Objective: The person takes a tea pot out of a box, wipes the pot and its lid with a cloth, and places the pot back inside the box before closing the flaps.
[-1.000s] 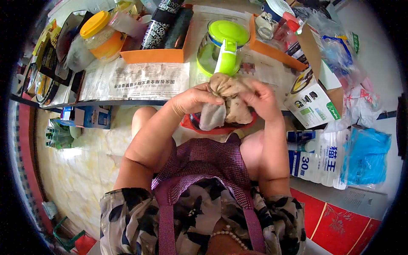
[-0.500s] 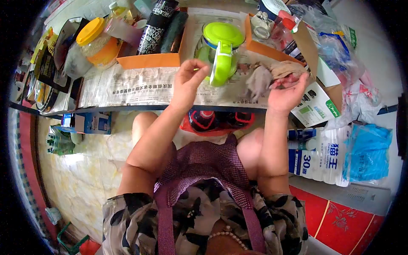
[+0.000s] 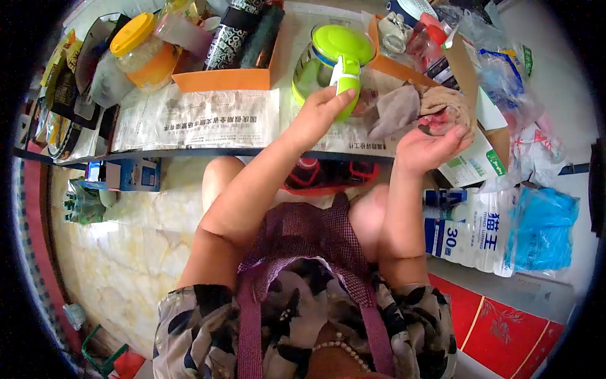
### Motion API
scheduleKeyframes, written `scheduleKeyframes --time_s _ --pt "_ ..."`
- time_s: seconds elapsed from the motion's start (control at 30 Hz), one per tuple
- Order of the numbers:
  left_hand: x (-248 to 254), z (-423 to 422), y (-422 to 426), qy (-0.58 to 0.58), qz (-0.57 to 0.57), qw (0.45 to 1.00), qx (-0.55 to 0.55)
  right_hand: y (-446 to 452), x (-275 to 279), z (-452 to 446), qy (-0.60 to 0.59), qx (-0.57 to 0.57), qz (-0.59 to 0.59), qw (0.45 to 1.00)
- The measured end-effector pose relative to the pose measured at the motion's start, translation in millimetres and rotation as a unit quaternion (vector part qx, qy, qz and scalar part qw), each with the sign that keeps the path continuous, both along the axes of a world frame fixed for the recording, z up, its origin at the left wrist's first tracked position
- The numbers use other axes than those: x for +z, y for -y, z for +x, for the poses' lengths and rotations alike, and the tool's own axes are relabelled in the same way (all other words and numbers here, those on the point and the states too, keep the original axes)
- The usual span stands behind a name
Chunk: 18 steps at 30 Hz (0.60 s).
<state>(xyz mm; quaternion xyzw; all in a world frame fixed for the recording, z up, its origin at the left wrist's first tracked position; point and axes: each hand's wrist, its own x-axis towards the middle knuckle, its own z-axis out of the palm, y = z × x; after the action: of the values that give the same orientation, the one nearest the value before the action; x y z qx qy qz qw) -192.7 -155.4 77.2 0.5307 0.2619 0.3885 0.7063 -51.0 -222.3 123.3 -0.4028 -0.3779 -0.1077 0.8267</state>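
My left hand is closed on the green-and-white handle of a clear jug with a lime-green lid. Its thumb lies along the handle, and the other fingers are partly hidden. To the right, my right hand is turned palm up with its fingers curled at the lower edge of a crumpled beige cloth that has a red patch. A grey cloth part hangs beside it; whether the two are one piece I cannot tell.
An orange box holds a black patterned cylinder. Left of it stands a yellow-lidded jar. A second orange box sits behind the cloth. Newspaper covers the tabletop. White bottles stand below right.
My left hand has moved right and closed on the jug's handle. The jug has shifted slightly right. My right hand and the cloth have moved a little, and the grey part shows more spread.
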Motion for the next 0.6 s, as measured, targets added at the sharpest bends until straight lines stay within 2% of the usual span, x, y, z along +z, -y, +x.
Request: scheduleKeyframes --time_s 0.03,0.1,0.17,0.2,0.27,0.3,0.33,0.4,0.47,0.5,0.53,0.57,0.6 --pt "2 0 -1 0.018 -0.013 1.0 -0.018 4 3 -5 0.054 -0.085 -0.035 0.994" --pt "0 1 -5 0.04 -0.014 0.998 -0.037 10 6 -8 0.116 -0.107 -0.014 0.987" --pt "-5 -3 -9 0.044 0.013 0.998 -0.036 15 8 -6 0.127 0.018 0.099 0.987" --pt "-6 -6 -9 -0.006 0.009 1.0 -0.003 20 10 -6 0.152 -0.02 0.064 0.986" --pt "-1 -16 0 -0.105 0.001 0.993 0.063 30 12 -11 0.054 -0.014 0.077 0.995" --pt "-2 -19 5 -0.088 0.0 0.994 0.064 35 14 -15 0.005 -0.01 0.085 0.996" --pt "-3 -23 13 -0.071 0.0 0.995 0.066 40 21 -21 -0.074 0.052 0.144 0.986" --pt "1 -32 27 -0.047 -0.008 0.997 0.066 58 10 3 0.074 0.089 -0.002 0.993" --pt "-4 -41 33 -0.046 0.017 0.997 0.053 60 12 4 0.173 -0.042 -0.204 0.963" --pt "-8 -44 34 -0.044 0.029 0.998 0.046 55 10 -1 0.094 0.004 -0.267 0.959" --pt "-13 -46 34 -0.066 0.061 0.995 0.042 46 0 6 -0.037 0.108 -0.298 0.948" --pt "-17 -48 35 -0.07 0.063 0.995 0.041 38 -8 7 -0.22 0.218 -0.262 0.914" --pt "-20 -49 35 -0.072 0.066 0.994 0.041 35 -9 4 -0.268 0.24 -0.232 0.904"
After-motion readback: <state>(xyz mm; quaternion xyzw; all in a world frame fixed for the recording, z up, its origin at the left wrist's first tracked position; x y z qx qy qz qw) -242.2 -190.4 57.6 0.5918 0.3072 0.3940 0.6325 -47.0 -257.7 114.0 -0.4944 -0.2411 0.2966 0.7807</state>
